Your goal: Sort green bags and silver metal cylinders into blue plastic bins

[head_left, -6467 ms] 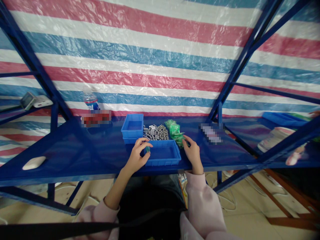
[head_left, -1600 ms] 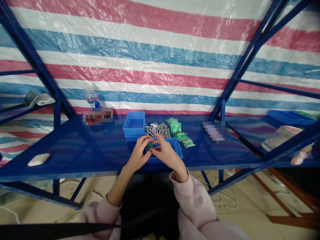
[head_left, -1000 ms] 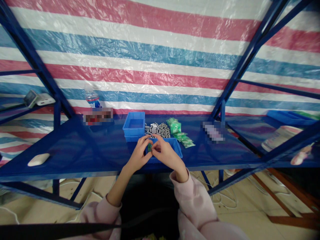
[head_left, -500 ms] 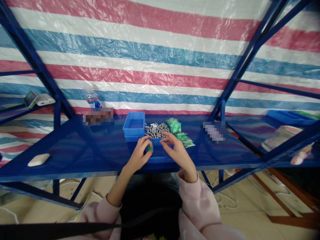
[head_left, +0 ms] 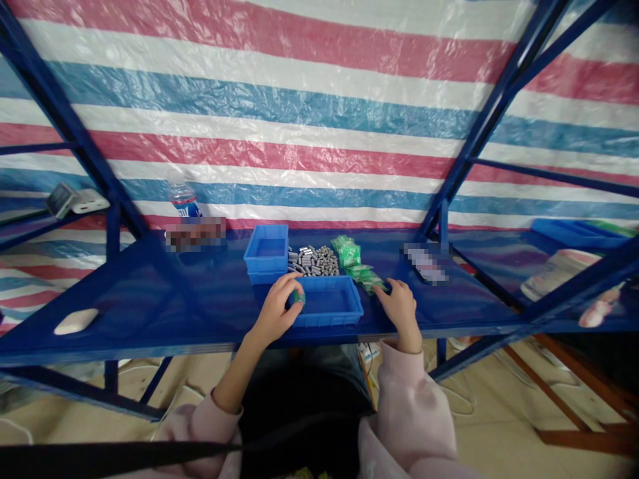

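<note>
Tray (head_left: 327, 320) near table's (head_left: 200, 299) front edge.
Left hand (head_left: 276, 307) pinches a green piece (head_left: 299, 297); right hand (head_left: 401, 306), apart, touches green packets (head_left: 360, 272), grip unclear.

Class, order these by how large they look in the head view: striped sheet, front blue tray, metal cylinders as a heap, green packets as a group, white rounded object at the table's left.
1. Striped sheet
2. Front blue tray
3. Metal cylinders and green packets: too alike to rank
4. White rounded object

Glossy blue tabletop (head_left: 190, 299) bears stacked blue plastic bins (head_left: 265, 267), loose silver metal cylinders (head_left: 314, 261), green plastic packets (head_left: 349, 254), a shallow blue rectangular plastic tray (head_left: 329, 320) and, far left, a white oblong object (head_left: 76, 322)
</note>
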`<state>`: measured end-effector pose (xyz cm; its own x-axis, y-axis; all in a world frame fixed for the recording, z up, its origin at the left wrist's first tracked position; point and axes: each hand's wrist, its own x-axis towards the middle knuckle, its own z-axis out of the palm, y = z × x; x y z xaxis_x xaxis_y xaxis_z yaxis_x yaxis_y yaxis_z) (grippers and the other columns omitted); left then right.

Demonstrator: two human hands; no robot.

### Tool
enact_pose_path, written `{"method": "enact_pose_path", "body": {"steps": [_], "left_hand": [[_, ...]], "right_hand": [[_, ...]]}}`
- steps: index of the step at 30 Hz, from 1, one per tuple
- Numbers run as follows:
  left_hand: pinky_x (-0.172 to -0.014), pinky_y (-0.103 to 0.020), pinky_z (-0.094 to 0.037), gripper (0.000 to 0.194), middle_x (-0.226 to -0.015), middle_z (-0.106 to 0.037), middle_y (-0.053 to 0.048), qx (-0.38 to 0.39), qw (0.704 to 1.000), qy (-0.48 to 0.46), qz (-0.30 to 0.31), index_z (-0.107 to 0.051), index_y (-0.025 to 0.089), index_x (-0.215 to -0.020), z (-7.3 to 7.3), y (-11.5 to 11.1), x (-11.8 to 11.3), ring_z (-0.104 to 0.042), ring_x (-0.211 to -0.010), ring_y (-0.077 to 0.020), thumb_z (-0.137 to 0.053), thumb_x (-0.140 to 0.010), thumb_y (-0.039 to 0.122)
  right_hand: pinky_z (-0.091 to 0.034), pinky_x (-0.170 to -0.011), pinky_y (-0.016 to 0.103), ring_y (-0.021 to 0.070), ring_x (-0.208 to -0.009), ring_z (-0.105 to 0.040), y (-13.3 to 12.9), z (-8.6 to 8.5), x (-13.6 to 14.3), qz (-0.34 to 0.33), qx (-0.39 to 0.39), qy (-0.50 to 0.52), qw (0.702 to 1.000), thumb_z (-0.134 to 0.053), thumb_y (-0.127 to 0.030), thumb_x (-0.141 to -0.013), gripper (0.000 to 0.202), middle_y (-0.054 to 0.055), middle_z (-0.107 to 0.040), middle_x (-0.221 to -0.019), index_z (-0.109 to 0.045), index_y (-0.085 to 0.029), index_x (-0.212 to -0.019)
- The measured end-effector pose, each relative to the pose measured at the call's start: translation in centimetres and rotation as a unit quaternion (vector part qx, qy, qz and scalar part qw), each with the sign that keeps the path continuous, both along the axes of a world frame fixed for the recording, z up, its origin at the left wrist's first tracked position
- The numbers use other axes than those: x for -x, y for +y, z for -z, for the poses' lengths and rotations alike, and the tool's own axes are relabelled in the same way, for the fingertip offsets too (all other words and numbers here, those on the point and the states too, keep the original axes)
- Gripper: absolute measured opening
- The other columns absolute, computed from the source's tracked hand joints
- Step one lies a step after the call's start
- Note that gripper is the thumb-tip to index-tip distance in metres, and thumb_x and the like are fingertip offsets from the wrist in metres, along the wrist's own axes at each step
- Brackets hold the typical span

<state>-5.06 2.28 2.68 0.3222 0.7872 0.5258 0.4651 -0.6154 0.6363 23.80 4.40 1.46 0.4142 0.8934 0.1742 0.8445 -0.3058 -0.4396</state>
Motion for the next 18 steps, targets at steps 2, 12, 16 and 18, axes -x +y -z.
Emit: {"method": "enact_pose_path", "body": {"steps": [2, 12, 16, 18], "left_hand": [[-0.103, -0.042, -0.036, 0.012, -0.125, -0.053, -0.01, -0.005, 1.0, 0.001, -0.004, -0.053, 0.02, -0.087, 0.1, 0.0, 0.0, -0.046, -0.124, -0.026, -0.051, -0.081, 0.01], [-0.101, -0.04, -0.037, 0.012, -0.116, -0.051, -0.009, -0.013, 1.0, -0.008, -0.016, -0.053, 0.02, -0.088, 0.1, -0.1, -0.2, -0.048, -0.117, -0.0253, -0.051, -0.08, 0.01], [-0.101, -0.039, -0.037, 0.014, -0.115, -0.05, -0.009, -0.013, 1.0, -0.007, -0.015, -0.052, 0.02, -0.088, 0.1, -0.1, -0.1, -0.048, -0.117, -0.025, -0.051, -0.08, 0.009], [-0.101, -0.039, -0.036, 0.014, -0.115, -0.05, -0.008, -0.012, 1.0, -0.007, -0.014, -0.052, 0.02, -0.088, 0.1, -0.1, -0.1, -0.048, -0.117, -0.0248, -0.051, -0.08, 0.009]], "right_hand": [[-0.04, -0.095, 0.043, 0.0339, -0.121, -0.051, 0.0, -0.1, 0.0, -0.006, -0.001, 0.003, 1.0, -0.052, -0.04, -0.087, 0.045, 0.019, -0.054, -0.131, -0.061, -0.013, -0.121], [-0.043, -0.078, 0.037, 0.0289, -0.095, -0.063, 0.6, 0.7, -1.2, -0.014, -0.086, 0.086, 0.992, -0.058, -0.036, -0.077, 0.038, 0.009, -0.07, -0.096, -0.061, -0.017, -0.109], [-0.044, -0.073, 0.036, 0.0271, -0.08, -0.066, 0.8, 0.9, -1.6, 0.0, -0.151, 0.159, 0.976, -0.058, -0.037, -0.071, 0.04, 0.008, -0.071, -0.08, -0.061, -0.015, -0.104], [-0.045, -0.072, 0.037, 0.0271, -0.077, -0.066, 0.8, 0.9, -1.7, 0.015, -0.191, 0.184, 0.964, -0.057, -0.039, -0.07, 0.035, 0.01, -0.071, -0.079, -0.062, -0.016, -0.096]]}}
